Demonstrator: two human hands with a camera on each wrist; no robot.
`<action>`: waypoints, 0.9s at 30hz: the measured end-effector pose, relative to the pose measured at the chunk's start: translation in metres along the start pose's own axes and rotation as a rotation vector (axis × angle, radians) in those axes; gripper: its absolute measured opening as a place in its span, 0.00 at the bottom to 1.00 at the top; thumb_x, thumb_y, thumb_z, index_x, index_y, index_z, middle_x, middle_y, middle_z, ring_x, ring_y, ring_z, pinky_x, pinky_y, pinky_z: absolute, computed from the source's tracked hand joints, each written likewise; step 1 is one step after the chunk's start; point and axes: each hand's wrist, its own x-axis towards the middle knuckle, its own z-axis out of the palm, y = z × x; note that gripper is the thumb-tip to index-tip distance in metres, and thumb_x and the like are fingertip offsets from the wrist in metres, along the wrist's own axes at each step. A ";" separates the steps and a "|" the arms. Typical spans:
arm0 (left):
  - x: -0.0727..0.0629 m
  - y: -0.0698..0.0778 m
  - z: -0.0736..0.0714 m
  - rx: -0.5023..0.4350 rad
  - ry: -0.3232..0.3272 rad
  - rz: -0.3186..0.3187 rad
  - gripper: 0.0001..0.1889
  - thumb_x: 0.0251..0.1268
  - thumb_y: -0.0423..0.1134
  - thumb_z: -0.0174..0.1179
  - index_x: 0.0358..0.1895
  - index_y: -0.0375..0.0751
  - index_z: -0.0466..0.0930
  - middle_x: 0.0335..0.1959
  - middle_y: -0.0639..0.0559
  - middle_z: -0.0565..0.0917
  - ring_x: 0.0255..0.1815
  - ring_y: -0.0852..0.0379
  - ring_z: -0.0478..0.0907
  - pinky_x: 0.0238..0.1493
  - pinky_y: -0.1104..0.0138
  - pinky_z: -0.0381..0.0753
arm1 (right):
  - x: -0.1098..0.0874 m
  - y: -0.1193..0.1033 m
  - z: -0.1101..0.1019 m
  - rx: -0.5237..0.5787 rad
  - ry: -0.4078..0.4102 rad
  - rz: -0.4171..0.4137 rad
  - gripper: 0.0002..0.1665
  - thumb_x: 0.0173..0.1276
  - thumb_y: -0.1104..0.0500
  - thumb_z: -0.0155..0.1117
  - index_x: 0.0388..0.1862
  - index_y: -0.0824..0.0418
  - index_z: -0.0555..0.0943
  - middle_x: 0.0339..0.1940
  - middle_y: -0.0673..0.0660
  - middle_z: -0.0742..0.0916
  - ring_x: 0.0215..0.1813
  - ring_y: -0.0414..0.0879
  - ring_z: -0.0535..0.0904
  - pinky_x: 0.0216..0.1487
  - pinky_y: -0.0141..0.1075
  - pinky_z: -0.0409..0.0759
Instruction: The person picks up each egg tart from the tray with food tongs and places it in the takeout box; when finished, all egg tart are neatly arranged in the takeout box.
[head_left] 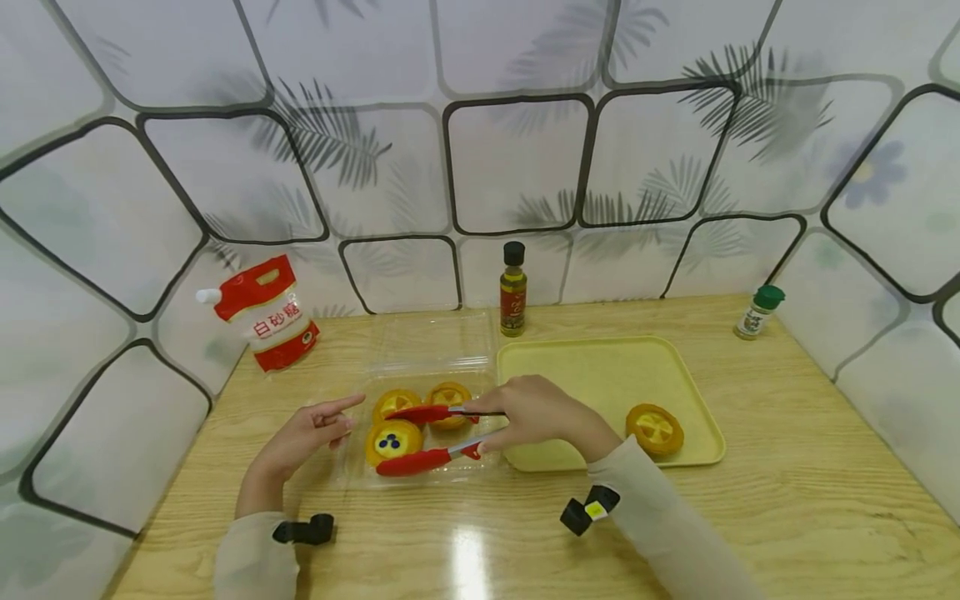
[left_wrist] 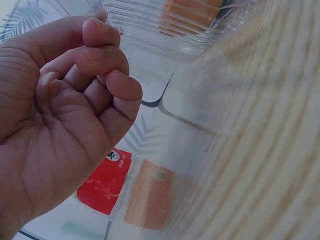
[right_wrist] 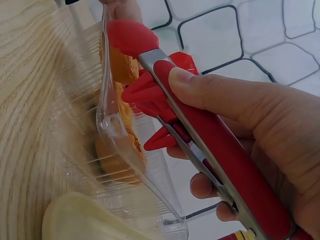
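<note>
My right hand [head_left: 532,412] grips red-and-metal tongs [head_left: 427,460], thumb along one handle in the right wrist view. The tongs are spread over a clear plastic container [head_left: 457,477] holding three egg tarts. Between their red heads is the blueberry-topped tart [head_left: 393,440], front left. Behind it lie a second tart [head_left: 392,402], partly covered by the upper red head, and a third tart [head_left: 447,393]. My left hand [head_left: 309,429] is at the container's left side, index finger extended toward it. In the left wrist view the other fingers [left_wrist: 122,90] are loosely bent near the rim.
A yellow tray [head_left: 600,358] stands right of the container, with one tart [head_left: 655,429] on it. The container's clear lid [head_left: 431,337] lies folded back. Behind are a red sugar pouch [head_left: 270,312] and an oil bottle [head_left: 513,292]. A green-capped shaker [head_left: 759,312] stands at far right.
</note>
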 end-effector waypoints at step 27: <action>0.001 0.001 0.001 0.015 0.008 0.009 0.25 0.71 0.35 0.52 0.68 0.30 0.63 0.20 0.53 0.71 0.24 0.58 0.69 0.33 0.65 0.70 | 0.012 0.000 -0.001 0.048 -0.103 0.086 0.37 0.57 0.39 0.68 0.63 0.54 0.76 0.55 0.51 0.82 0.48 0.45 0.82 0.44 0.38 0.77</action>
